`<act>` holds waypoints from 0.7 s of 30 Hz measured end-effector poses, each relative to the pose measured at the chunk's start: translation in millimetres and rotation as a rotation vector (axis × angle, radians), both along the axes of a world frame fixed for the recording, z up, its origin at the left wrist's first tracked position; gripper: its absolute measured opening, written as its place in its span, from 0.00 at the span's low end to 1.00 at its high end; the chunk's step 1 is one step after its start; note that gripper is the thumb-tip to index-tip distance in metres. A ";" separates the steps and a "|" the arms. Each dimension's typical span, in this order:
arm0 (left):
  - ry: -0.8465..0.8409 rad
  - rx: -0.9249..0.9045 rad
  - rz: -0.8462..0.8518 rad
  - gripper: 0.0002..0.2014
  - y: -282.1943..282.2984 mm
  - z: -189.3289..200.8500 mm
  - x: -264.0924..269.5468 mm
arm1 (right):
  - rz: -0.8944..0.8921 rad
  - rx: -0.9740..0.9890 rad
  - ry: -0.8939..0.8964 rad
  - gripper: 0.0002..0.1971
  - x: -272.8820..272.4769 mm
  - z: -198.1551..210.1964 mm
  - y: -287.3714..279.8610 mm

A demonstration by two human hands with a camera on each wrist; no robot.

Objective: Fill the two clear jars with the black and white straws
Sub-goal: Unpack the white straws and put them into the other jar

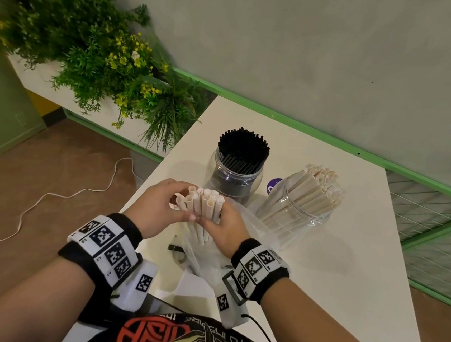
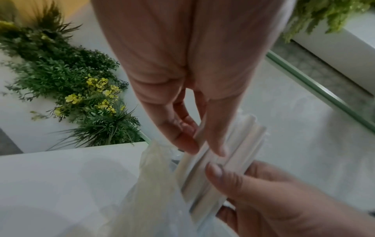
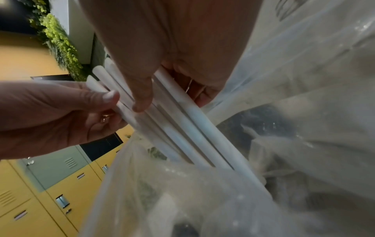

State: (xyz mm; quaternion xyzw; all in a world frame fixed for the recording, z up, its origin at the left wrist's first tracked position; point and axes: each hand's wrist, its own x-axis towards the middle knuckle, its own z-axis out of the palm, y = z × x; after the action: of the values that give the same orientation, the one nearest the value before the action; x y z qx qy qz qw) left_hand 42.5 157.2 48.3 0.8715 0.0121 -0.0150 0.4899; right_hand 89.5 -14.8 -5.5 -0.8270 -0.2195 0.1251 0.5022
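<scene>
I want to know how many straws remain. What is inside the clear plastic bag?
The lower ends of the white straws held by both hands sit inside the plastic bag. Its crumpled film hides whether more lie at the bottom.

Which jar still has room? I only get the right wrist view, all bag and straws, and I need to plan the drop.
Observer: The jar of white straws, on the right of the table, leans and looks loosely filled.
Operator: And the black ones?
Observer: The jar of black straws stands upright behind the hands, packed tight.
Operator: Do both hands hold the bundle?
Observer: Yes. The left hand and the right hand both grip the bundle of white straws, upright, lower ends in the plastic bag.
</scene>
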 end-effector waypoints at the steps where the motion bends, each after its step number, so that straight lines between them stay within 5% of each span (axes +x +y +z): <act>1: 0.011 -0.028 0.004 0.25 0.5 0.7 -0.5 | -0.010 0.028 0.034 0.23 -1.9 0.6 -1.6; 8: 0.006 -0.197 0.066 0.22 -8.6 3.3 -0.8 | -0.044 0.267 0.146 0.31 -12.4 5.2 2.6; 13: -0.021 -0.307 0.059 0.17 -16.7 4.8 -2.3 | -0.205 0.364 0.133 0.20 -12.8 -0.9 6.2; 18: -0.099 -0.100 0.065 0.14 -9.1 -10.3 -8.2 | -0.299 0.392 0.093 0.16 -6.1 19.4 -15.2; 21: -0.112 0.074 -0.037 0.15 -10.0 -20.9 -12.1 | -0.344 0.462 0.092 0.22 -4.8 18.1 -25.8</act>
State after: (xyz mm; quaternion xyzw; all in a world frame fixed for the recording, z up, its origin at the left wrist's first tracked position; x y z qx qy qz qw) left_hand 30.5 147.2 27.5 0.8887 -0.0308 0.0252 0.4568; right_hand 84.7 -40.6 12.6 -0.7093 -0.0759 0.0222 0.7005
